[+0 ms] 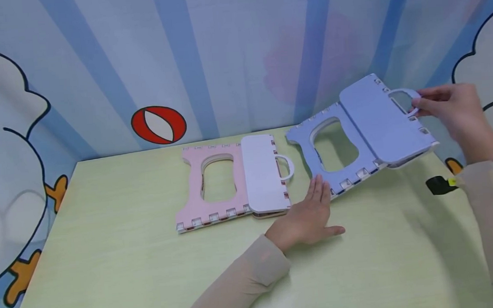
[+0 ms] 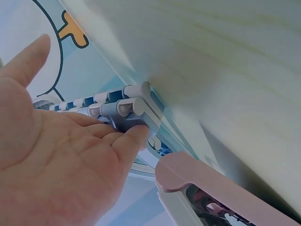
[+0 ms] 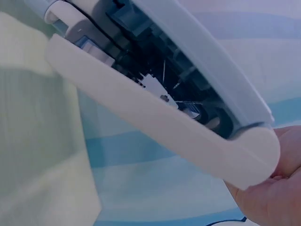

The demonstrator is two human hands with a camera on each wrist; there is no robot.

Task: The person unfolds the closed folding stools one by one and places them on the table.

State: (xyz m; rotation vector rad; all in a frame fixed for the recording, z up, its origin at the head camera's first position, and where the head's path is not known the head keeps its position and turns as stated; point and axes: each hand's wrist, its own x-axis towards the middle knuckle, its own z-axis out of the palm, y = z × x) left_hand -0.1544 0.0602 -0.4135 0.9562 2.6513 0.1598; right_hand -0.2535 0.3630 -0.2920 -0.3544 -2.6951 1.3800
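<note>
A blue folded stool (image 1: 381, 120) tilts up at the right of the table in the head view, its handle end raised. My right hand (image 1: 453, 108) pinches its loop handle between thumb and fingers. The fingers of my left hand (image 1: 307, 219) lie straight against the stool's lower left corner, thumb spread. Left of it, a pink folded stool (image 1: 226, 208) with a white panel lies flat. In the left wrist view my left hand (image 2: 70, 155) touches the blue stool's hinged edge (image 2: 127, 117). The right wrist view shows the raised stool's underside edge (image 3: 155, 127).
The pale green table (image 1: 120, 258) meets a striped blue cloth backdrop (image 1: 244, 54) behind the stools. A black object with a yellow tag (image 1: 439, 185) is at the table's right side, near my right sleeve.
</note>
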